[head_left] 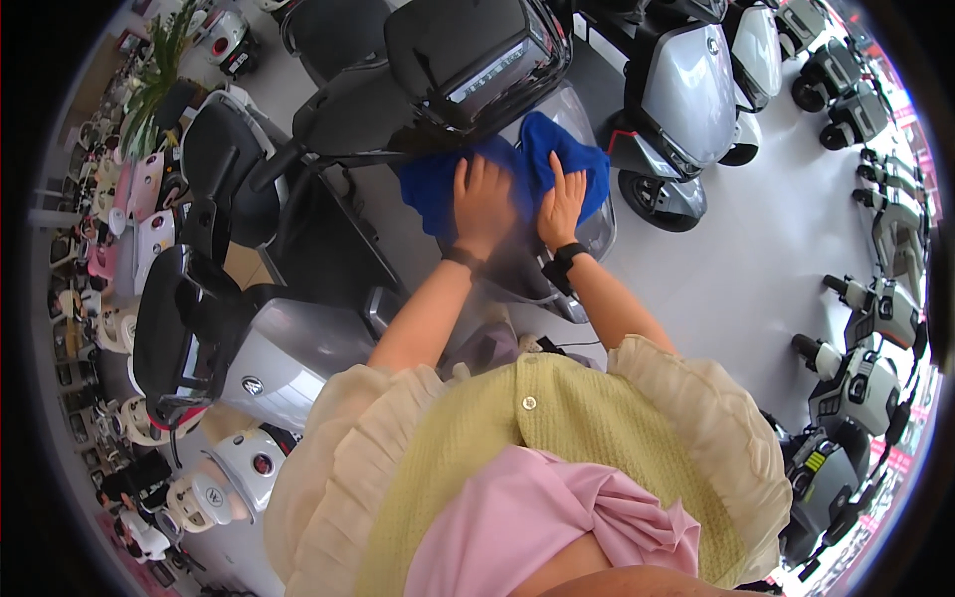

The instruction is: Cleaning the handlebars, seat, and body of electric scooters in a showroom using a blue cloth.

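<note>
A blue cloth lies spread over the grey, glossy body panel of a scooter, just below its black seat and box. My left hand rests flat on the left part of the cloth, slightly blurred, fingers stretched out. On the right part lies my right hand, its fingers extended and its thumb apart. Whether the blue fabric is one piece or two I cannot tell. A black top box with a shiny shell sits above both hands.
Silver scooters stand close by: one at the left, another at the upper right. Small scooters line the right side. A green plant and several light-coloured scooters fill the far left. Pale floor shows on the right.
</note>
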Motion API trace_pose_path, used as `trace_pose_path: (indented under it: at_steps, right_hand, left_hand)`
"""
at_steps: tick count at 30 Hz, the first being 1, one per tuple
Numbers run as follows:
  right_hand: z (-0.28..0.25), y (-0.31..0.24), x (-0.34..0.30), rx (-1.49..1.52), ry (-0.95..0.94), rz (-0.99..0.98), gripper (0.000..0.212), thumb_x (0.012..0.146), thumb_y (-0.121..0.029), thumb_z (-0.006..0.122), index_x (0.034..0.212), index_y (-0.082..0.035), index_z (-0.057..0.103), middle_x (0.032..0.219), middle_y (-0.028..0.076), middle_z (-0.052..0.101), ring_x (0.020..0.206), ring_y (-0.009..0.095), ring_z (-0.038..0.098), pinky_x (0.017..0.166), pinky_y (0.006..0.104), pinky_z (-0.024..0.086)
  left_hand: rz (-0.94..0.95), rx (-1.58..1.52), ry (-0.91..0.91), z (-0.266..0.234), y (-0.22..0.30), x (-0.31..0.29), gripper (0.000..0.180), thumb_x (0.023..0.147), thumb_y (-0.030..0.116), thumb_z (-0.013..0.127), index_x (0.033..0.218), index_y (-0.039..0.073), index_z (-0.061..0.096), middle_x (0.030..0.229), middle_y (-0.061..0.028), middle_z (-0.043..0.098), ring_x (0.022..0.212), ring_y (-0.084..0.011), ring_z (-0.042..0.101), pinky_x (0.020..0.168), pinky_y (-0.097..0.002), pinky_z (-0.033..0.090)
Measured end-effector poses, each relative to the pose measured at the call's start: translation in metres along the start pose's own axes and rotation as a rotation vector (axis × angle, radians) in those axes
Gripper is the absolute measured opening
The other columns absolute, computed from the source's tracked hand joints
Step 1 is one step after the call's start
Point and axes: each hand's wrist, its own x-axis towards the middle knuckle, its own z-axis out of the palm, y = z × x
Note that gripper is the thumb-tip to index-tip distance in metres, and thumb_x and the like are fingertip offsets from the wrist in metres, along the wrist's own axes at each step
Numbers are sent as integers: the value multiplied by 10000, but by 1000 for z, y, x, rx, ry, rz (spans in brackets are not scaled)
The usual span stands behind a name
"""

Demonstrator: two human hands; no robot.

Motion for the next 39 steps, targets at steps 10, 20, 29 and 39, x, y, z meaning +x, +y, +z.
trace_pose_path:
  at_steps: [10,20,29,39]
  right_hand:
    - [25,36,51,-113,20,152,515,931,-209,476,1435,-112,444,1098,161,530,1097,356,478,1061,503,297]
    - [43,113,152,343,-251,179,380,978,-261,484,1344,-167,524,1255,176,570,1168,354,547,979,384,433]
    - [43,168,80,231,-239,171,424,975,-272,462,1323,-39,528,1283,206,582,1221,380,521,1022,387,412]
    - [32,230,-126,-175,-184,742,472,963,-271,458,1320,35,501,1294,254,558,1206,421,511,1038,440,395]
  left_hand:
    - [184,-122,-162,-5,6,27,402,800,208,632,1178,74,613,1299,-109,547,1333,-281,407,1149,-484,228]
    - [48,137,-78,26,49,97,452,852,320,620,1234,82,582,1306,-89,535,1336,-286,395,1088,-512,270]
    - [224,144,-159,46,69,102,453,831,284,643,1239,92,595,1331,-105,534,1353,-288,373,1131,-522,213]
    - [518,11,-329,84,125,6,467,860,225,558,1297,61,560,1422,-108,490,1415,-263,329,1146,-417,242]
